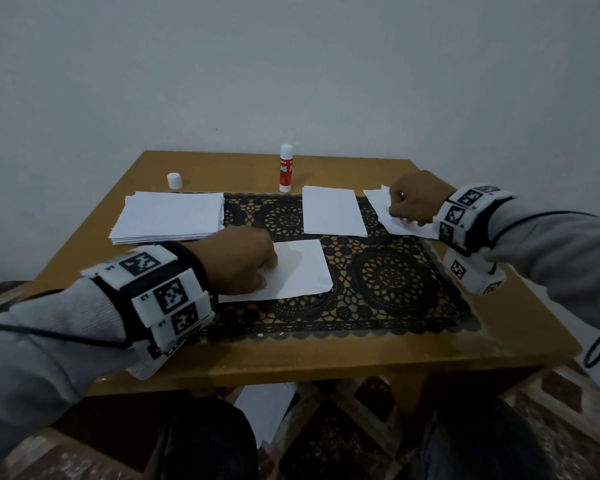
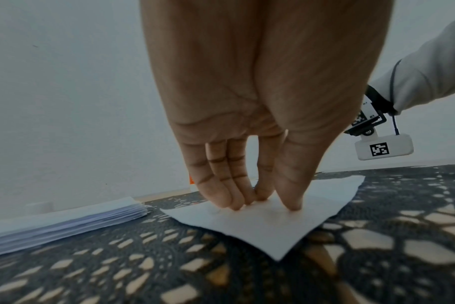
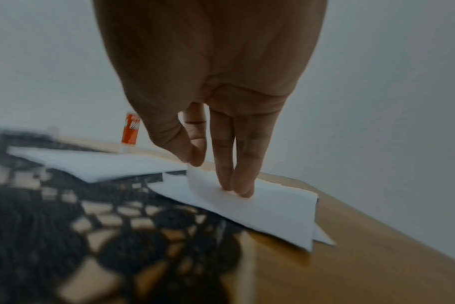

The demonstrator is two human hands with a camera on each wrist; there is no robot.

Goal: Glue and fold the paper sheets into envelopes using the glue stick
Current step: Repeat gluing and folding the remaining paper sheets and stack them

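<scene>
Left hand: the left hand [image 1: 243, 261] stood on the near sheet [image 1: 298, 271], its straight fingertips [image 2: 237, 203] and thumb pressing the paper flat on the lace mat [image 1: 378, 289]; nothing was curled round it, so the grip was open, likely to pin the sheet against sliding.
Right hand: the right hand [image 1: 414, 199] was on the folded sheet [image 3: 260, 207] at the tabletop's right edge, two straight fingers [image 3: 237, 181] pressing its upper layer down; the thumb and forefinger met at the raised corner of that layer, seemingly pinching it, though blur kept this uncertain.
Glue stick: the glue stick [image 1: 286, 168] stood upright and uncapped at the far side of the tabletop [image 1: 326, 362], its cap [image 1: 174, 180] set well apart to the left, probably kept ready for further gluing.
Paper supply: the stack of sheets [image 1: 168, 216] lay on the left, and a single sheet [image 1: 333, 211] lay between the glue stick and the right hand.
Hidden: the left hand covered the near sheet's left edge in the head view; any glue on the papers could not be made out.
Blurred: the right wrist view was smeared, so the folded sheet's layers were hard to count.
</scene>
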